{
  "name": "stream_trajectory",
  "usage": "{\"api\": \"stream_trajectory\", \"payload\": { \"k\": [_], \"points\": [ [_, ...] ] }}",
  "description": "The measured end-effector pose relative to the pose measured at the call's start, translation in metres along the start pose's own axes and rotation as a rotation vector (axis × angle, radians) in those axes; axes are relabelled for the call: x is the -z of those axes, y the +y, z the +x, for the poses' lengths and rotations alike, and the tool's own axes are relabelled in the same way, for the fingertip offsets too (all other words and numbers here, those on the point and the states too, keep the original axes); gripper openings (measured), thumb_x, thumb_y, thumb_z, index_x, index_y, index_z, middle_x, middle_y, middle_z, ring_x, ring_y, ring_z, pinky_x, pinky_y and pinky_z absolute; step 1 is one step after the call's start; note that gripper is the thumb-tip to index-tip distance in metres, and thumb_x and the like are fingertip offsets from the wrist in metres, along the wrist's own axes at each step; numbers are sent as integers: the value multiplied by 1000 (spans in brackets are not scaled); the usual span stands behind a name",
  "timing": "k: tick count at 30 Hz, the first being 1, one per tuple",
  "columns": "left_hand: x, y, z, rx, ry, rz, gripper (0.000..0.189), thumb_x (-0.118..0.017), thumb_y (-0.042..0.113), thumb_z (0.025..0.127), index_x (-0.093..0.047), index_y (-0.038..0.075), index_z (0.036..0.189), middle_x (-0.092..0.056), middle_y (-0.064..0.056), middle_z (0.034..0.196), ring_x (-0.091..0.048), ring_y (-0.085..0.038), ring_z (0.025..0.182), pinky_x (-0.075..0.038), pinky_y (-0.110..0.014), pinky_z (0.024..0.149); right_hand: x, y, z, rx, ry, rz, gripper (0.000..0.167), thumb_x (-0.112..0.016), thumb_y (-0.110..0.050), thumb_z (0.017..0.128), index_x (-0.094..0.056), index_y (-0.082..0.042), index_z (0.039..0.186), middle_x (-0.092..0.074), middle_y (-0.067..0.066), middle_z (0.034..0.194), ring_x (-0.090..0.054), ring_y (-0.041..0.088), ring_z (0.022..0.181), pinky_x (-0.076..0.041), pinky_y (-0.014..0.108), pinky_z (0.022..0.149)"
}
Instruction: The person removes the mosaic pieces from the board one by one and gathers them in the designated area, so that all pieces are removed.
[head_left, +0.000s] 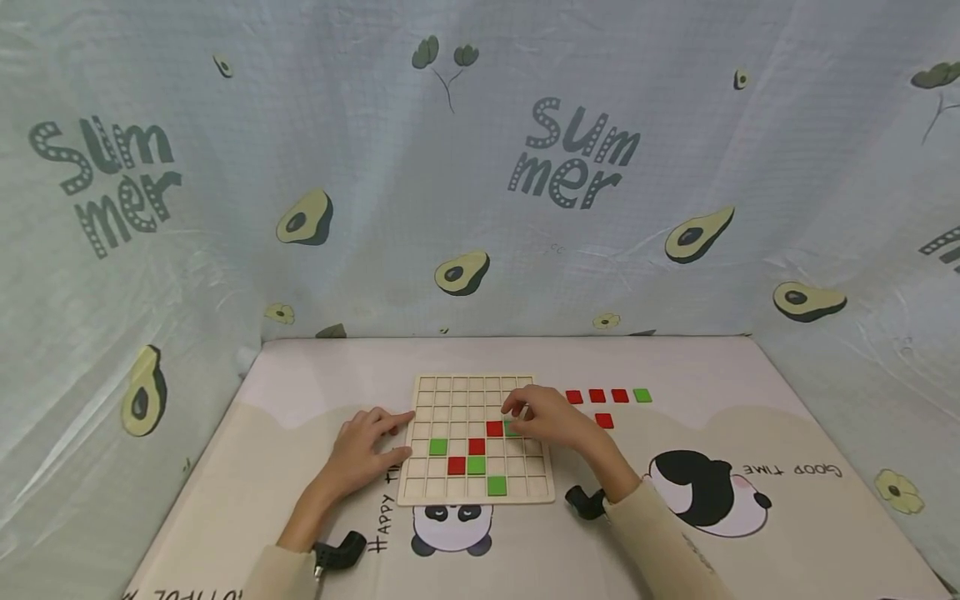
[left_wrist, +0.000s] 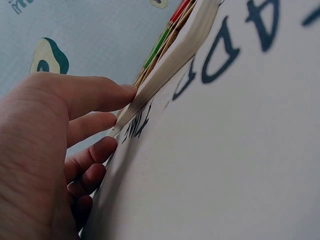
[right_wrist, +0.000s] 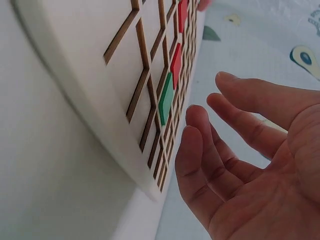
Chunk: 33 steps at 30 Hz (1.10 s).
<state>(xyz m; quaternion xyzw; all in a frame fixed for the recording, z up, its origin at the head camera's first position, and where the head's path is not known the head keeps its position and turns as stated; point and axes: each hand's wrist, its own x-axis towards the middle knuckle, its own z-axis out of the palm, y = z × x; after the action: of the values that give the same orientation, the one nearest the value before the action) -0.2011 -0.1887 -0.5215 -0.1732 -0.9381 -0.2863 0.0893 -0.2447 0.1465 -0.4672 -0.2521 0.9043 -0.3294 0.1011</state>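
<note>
A square wooden grid board (head_left: 457, 400) lies on the table, with red and green square tiles in some of its cells. At its left edge my left hand (head_left: 360, 450) rests with index fingertip and thumb against the rim; the left wrist view shows a fingertip on the board's side (left_wrist: 172, 70). My right hand (head_left: 553, 417) hovers over the board's right part, its fingers loosely bent and thumb apart, with nothing between them. Just beneath those fingers sits a green tile (right_wrist: 166, 100), partly covered in the head view, beside a red tile (head_left: 495, 428).
Right of the board lie several loose red tiles (head_left: 597, 396) and one loose green tile (head_left: 642, 395). The tablecloth (head_left: 697, 425) has panda prints. A patterned curtain (head_left: 375, 167) closes off the back and sides. Black wrist camera mounts (head_left: 341, 552) hang under both forearms.
</note>
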Motion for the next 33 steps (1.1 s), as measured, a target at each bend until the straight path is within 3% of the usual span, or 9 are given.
{"api": "stream_trajectory", "payload": {
  "k": [10, 19, 33],
  "points": [
    [-1, -1, 0, 2, 7, -5, 54, -76, 39, 88, -70, 15, 135, -56, 9, 95, -44, -12, 91, -31, -35, 81, -11, -6, 12, 50, -27, -92, 21, -78, -8, 89, -74, -7, 110, -70, 4, 103, -63, 15, 87, -55, 32, 81],
    [2, 2, -1, -8, 16, -8, 52, -77, 36, 87, -71, 15, 134, -58, 7, 94, -45, -12, 90, -31, -34, 80, -17, -9, 18, 10, -56, -93, 21, -79, -8, 88, -75, -8, 108, -69, 3, 100, -57, 16, 91, -50, 35, 82],
    [2, 1, -2, -14, 21, 1, 52, -76, 38, 88, -71, 16, 134, -59, 8, 95, -46, -11, 91, -31, -34, 80, -20, -12, 19, 17, -43, -124, 19, -78, -4, 87, -75, -9, 104, -66, 2, 95, -57, 16, 90, -50, 32, 80]
  ]
}}
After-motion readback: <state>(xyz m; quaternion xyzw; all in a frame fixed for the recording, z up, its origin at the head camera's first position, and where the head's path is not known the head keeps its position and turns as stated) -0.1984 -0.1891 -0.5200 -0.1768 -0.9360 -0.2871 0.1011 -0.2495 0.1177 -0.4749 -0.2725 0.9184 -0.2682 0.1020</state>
